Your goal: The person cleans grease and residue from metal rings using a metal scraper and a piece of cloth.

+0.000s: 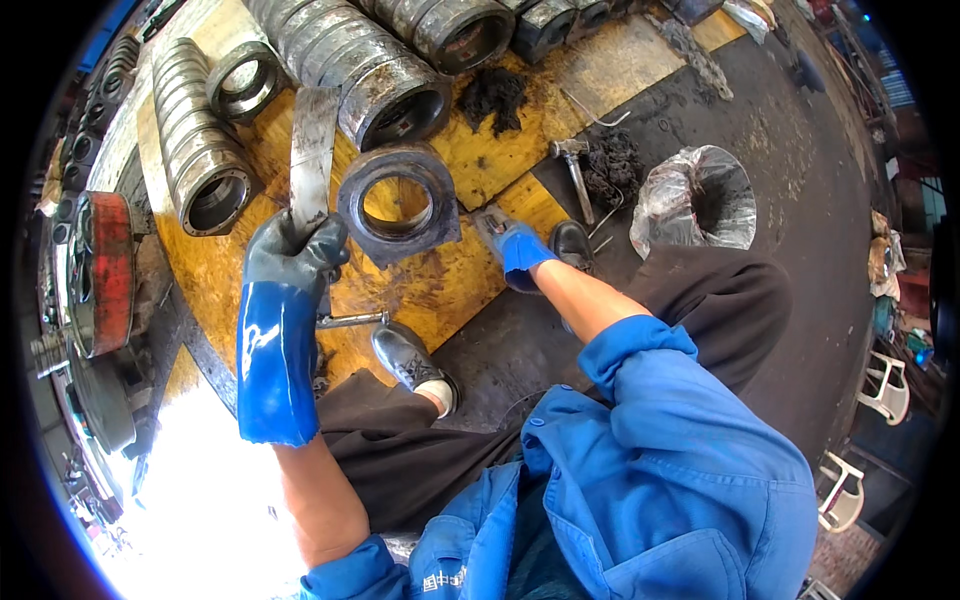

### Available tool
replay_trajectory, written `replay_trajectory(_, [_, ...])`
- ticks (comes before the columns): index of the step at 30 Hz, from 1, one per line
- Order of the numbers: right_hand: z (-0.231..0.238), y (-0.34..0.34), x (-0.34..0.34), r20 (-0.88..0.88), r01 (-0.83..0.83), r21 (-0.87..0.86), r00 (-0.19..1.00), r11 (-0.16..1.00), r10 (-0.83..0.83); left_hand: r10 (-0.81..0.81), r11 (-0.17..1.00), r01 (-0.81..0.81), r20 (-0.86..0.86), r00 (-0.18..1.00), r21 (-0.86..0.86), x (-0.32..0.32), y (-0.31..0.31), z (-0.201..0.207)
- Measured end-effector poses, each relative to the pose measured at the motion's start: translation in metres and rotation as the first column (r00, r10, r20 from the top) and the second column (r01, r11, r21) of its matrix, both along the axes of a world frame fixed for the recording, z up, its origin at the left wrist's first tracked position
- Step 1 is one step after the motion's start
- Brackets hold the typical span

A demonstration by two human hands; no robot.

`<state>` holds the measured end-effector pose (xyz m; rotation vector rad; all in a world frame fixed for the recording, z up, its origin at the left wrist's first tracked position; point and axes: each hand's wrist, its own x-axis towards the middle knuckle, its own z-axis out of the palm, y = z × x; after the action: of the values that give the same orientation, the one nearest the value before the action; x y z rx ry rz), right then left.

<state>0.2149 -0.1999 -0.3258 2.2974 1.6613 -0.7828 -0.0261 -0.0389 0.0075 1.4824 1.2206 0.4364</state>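
Note:
My left hand [290,255], in a long blue glove with a dark grey coated palm, is closed around the lower end of a flat metal strip [313,150] that points up and away from me. To the right of the strip, a thick dark metal ring block [397,245] with a round bore sits on the yellow board. My right hand [515,245], in a blue glove with dirty grey fingers, is low by the board's edge, right of the block. Its fingers look curled; what they hold, if anything, is hidden. Beneath my left glove a metal rod [352,321] shows in part.
Rows of ribbed metal cylinders [205,150] lie on the stained yellow board [440,290]. A hammer [575,178] lies beside dark tangled rags [612,165]. A plastic-lined bucket [697,200] stands near my right knee. Red and green round machine parts [105,270] are at left.

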Motion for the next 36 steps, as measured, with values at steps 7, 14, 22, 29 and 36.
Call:
replay_trajectory(7, [0.031,-0.012,-0.009,-0.426,0.576,0.182,0.776,0.797,-0.464,-0.04,0.997,0.043,-0.052,0.998,0.06,0.002,0.0,0.009])
replay_trajectory(14, [0.098,-0.011,0.03,0.129,-0.145,0.225,0.985,0.963,0.119,-0.053,0.994,0.053,0.0,0.999,0.094,0.007,0.0,0.026])
replay_trajectory(22, [0.194,-0.022,0.171,-0.35,0.501,0.436,0.86,0.748,-0.372,-0.052,0.986,0.028,0.139,0.989,0.166,-0.009,0.013,0.023])
replay_trajectory(29, [0.367,-0.088,0.228,-0.163,0.529,0.315,0.848,0.788,-0.504,-0.052,0.97,0.025,0.105,0.993,0.242,-0.011,0.018,0.01])
replay_trajectory(36, [0.401,-0.191,0.278,-0.25,0.653,0.226,0.756,0.723,-0.604,-0.048,0.973,0.057,-0.044,0.998,0.224,0.003,-0.009,0.031])
